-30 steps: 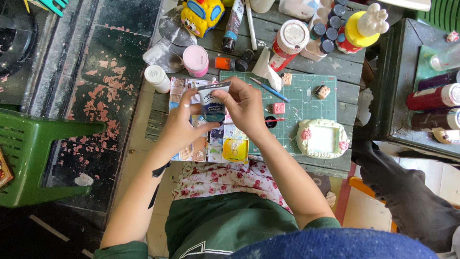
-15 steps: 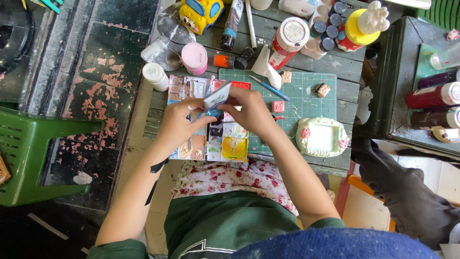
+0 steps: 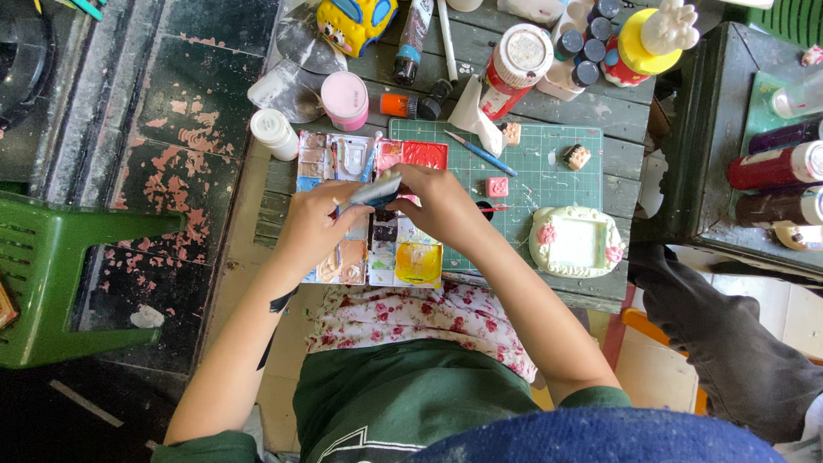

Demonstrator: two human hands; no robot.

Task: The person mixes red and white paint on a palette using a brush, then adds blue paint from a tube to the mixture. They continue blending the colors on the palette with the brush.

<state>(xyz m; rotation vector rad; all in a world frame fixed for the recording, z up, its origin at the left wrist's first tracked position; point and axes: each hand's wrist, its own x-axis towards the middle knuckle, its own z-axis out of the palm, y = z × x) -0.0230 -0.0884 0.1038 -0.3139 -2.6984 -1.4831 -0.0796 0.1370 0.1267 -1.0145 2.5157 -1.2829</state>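
Both hands meet over a paint palette (image 3: pixel 411 261) with many coloured wells on a dark wooden table. My left hand (image 3: pixel 313 227) and my right hand (image 3: pixel 437 201) together grip a small silver and blue paint tube (image 3: pixel 375 190), held nearly level above the palette. The left hand has its near end; the right hand's fingers close around the other end. Just right of the palette lies a green cutting mat (image 3: pixel 540 171).
On the mat are a blue brush (image 3: pixel 480 153), small pink and brown clay pieces, and a cream frame with pink flowers (image 3: pixel 576 242). Behind stand a pink jar (image 3: pixel 345 99), a white bottle (image 3: pixel 274 133), a red bottle (image 3: pixel 514 69) and small paint pots. A green stool (image 3: pixel 60 283) is left.
The hands have shifted slightly left and nearer with the tube, which now lies flatter over the palette. Nothing else on the table moved.
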